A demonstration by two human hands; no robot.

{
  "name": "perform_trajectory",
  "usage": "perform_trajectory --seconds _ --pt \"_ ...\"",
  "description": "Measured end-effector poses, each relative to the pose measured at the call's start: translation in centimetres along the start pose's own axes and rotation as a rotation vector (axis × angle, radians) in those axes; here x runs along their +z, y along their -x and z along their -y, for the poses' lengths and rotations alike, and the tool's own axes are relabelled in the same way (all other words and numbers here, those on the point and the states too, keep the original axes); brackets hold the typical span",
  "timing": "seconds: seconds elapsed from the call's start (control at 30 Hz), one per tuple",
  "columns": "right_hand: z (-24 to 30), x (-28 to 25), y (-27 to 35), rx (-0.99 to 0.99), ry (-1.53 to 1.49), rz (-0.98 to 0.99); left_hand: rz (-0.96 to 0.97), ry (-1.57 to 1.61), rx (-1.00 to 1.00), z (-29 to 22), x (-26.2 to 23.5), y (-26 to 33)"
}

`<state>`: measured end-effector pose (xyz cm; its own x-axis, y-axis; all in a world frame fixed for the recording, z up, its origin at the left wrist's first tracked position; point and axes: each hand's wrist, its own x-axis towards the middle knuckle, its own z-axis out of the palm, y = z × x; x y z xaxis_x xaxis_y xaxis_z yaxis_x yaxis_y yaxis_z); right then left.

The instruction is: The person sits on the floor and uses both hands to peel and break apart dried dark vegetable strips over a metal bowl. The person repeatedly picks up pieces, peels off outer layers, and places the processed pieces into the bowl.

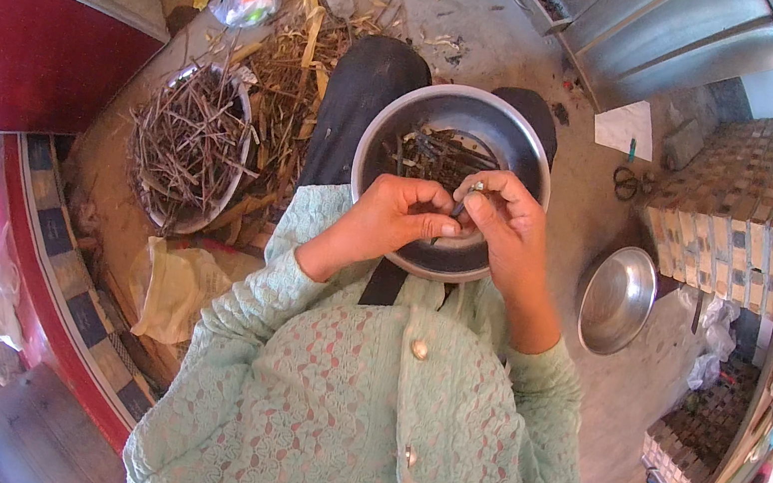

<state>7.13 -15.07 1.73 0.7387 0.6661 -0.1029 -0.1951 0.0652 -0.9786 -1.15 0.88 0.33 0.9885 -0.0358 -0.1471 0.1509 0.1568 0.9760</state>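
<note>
A wide metal bowl [375,129] rests on my lap between my knees, with dark, thin, stick-like pieces [441,154] lying in it. Over its near half my two hands meet. Thumb and fingers of my left hand [396,215] are closed on one end of a short dark stick-like piece [458,209]. My right hand [509,223] pinches at the same spot, its fingertips almost touching the left ones. A small pale bit [476,187] shows at the right fingertips; what it is I cannot make out.
On my left stands a basin [245,123] heaped with brown twigs [189,150], beside loose dry stalks [296,76]. An empty metal basin [618,300] sits to my right, near stacked bricks [729,215]. Scissors [628,179] and white paper [626,129] lie on the floor.
</note>
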Motion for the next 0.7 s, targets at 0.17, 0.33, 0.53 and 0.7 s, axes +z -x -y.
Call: perform_trajectory --seconds 0.17,0.33,0.53,0.7 --pt "0.1 0.3 -0.2 -0.051 0.065 -0.076 -0.033 -0.132 0.008 -0.3 0.1 -0.4" --pt "-1.1 0.7 -0.1 -0.14 0.226 -0.197 -0.137 -0.293 0.049 -0.6 0.9 -0.9" --pt "-2.1 0.6 -0.3 -0.234 0.433 -0.265 -0.208 -0.331 0.114 0.3 1.5 -1.5" --pt "-1.4 0.4 -0.5 -0.154 0.318 -0.254 -0.201 -0.409 0.073 0.2 1.5 -1.7"
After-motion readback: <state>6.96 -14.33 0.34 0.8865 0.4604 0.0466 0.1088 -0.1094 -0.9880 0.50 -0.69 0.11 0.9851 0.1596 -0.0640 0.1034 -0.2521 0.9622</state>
